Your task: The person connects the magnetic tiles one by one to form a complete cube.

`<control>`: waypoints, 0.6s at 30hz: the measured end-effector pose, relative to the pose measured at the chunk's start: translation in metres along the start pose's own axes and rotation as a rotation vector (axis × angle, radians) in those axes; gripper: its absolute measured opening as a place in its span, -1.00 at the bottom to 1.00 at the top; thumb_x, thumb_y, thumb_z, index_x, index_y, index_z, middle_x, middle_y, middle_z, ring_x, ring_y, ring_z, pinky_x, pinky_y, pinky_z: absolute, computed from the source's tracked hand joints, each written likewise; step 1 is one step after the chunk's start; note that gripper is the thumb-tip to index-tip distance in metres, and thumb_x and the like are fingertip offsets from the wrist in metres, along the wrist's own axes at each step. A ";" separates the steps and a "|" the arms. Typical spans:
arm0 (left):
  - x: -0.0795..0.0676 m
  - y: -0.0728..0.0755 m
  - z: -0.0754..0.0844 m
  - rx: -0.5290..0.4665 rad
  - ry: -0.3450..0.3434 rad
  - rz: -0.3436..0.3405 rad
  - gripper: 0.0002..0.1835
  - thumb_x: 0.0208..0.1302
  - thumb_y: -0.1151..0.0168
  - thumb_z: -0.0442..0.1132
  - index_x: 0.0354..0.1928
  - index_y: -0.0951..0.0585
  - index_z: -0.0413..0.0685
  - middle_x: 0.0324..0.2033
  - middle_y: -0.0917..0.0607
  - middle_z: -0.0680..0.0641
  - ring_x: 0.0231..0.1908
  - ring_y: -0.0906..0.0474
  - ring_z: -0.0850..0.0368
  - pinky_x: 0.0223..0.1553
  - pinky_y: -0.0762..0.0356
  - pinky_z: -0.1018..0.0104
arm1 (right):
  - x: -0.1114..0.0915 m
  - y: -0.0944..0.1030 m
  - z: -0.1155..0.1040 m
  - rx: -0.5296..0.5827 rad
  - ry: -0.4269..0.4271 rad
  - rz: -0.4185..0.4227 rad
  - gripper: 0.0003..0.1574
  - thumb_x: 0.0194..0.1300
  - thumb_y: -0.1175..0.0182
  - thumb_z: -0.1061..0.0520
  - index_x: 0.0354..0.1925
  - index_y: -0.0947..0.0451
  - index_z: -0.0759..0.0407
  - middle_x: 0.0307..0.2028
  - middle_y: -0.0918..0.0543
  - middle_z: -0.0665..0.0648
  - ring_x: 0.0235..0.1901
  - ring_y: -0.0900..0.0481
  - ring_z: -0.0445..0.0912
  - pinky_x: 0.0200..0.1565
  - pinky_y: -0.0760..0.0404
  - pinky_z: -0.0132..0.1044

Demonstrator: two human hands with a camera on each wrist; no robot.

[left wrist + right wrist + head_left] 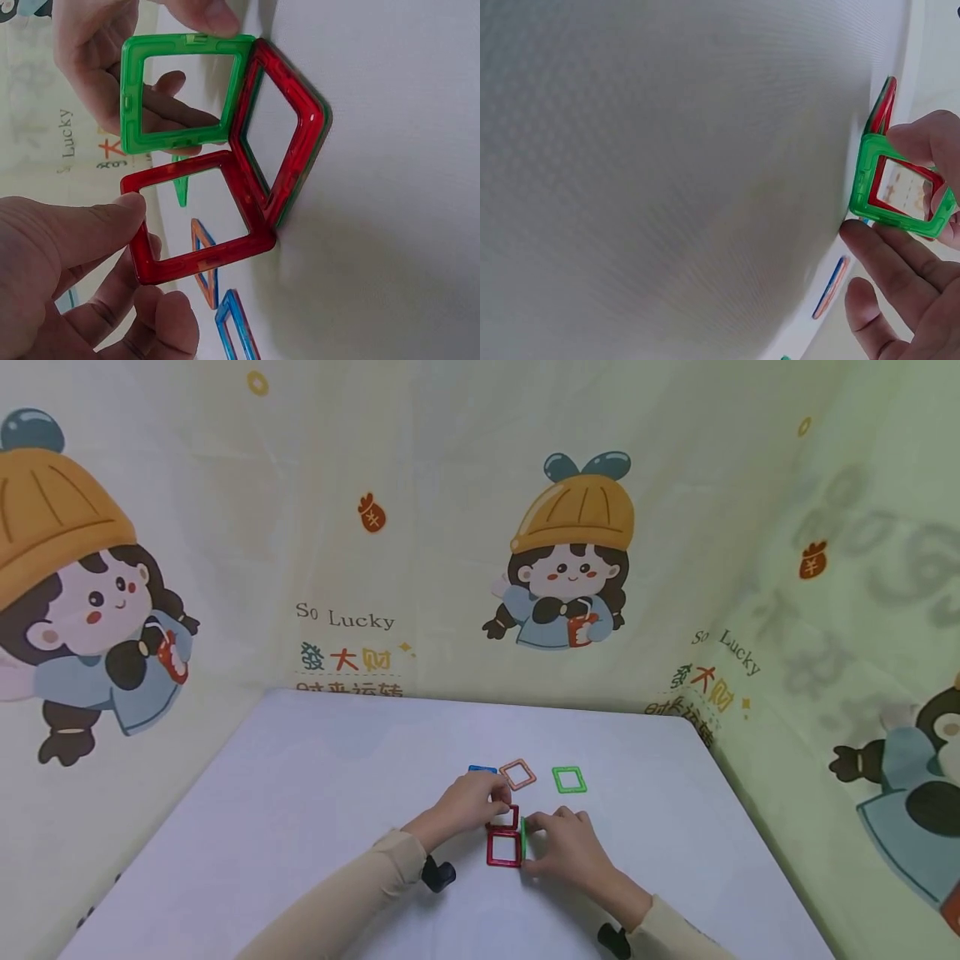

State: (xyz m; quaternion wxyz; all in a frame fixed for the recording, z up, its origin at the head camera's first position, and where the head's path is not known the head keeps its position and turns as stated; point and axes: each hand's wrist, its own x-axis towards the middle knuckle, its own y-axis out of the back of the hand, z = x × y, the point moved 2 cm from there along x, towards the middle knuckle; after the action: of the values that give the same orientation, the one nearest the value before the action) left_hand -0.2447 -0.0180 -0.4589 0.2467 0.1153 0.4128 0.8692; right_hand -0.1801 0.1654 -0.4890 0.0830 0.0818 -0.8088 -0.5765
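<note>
A red square magnetic tile (pixel 490 850) lies flat on the table, with green showing along its underside (pixel 327 135). My left hand (pixel 465 802) pinches a second red square tile (pixel 206 264) between thumb and fingers; its lower edge meets the far edge of the flat one. On the right side stands a green square tile (pixel 523 839), upright and nearly edge-on in the head view. My right hand (pixel 570 852) holds this green tile by opposite edges, thumb (pixel 911 141) at the near side and fingers (pixel 889 266) at the far side. The red and green standing tiles meet near one corner.
Beyond the hands lie an orange square tile (pixel 531 767), a blue tile (pixel 482 768) partly behind my left hand, and another green square tile (pixel 569 790). The white table (pixel 337 752) backs onto a printed cloth (pixel 450 568).
</note>
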 end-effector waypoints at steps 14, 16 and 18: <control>0.006 -0.012 0.000 0.016 0.035 -0.033 -0.91 0.39 -0.37 -0.23 -0.26 -0.63 0.11 -0.37 -0.64 0.15 -0.38 -0.49 0.24 -0.41 -0.50 0.43 | 0.008 -0.001 0.004 0.001 0.004 0.009 -0.31 -0.15 -0.64 -0.18 -0.02 -0.75 0.00 -0.24 -0.78 -0.12 -0.27 -0.38 -0.18 -0.17 -0.29 -0.18; 0.007 -0.013 0.001 0.007 0.039 -0.048 -0.90 0.40 -0.35 -0.23 -0.26 -0.60 0.12 -0.35 -0.65 0.13 -0.38 -0.50 0.24 -0.41 -0.50 0.43 | 0.009 -0.002 0.006 0.001 -0.001 0.004 -0.30 -0.13 -0.64 -0.20 0.01 -0.75 -0.01 -0.22 -0.79 -0.13 -0.26 -0.39 -0.19 -0.16 -0.29 -0.18; 0.008 -0.013 0.002 -0.003 0.032 -0.061 -0.90 0.42 -0.33 -0.24 -0.25 -0.59 0.12 -0.34 -0.67 0.10 -0.39 -0.51 0.23 -0.41 -0.50 0.42 | 0.009 -0.002 0.009 0.005 0.003 0.002 -0.29 -0.12 -0.64 -0.21 0.02 -0.74 -0.02 -0.20 -0.80 -0.13 -0.22 -0.42 -0.18 -0.13 -0.31 -0.14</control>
State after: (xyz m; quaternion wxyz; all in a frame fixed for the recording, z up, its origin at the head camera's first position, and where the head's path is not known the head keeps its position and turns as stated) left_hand -0.2461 -0.0050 -0.4676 0.2665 0.0882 0.4189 0.8636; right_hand -0.1912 0.1707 -0.4932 0.0846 0.0818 -0.8102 -0.5742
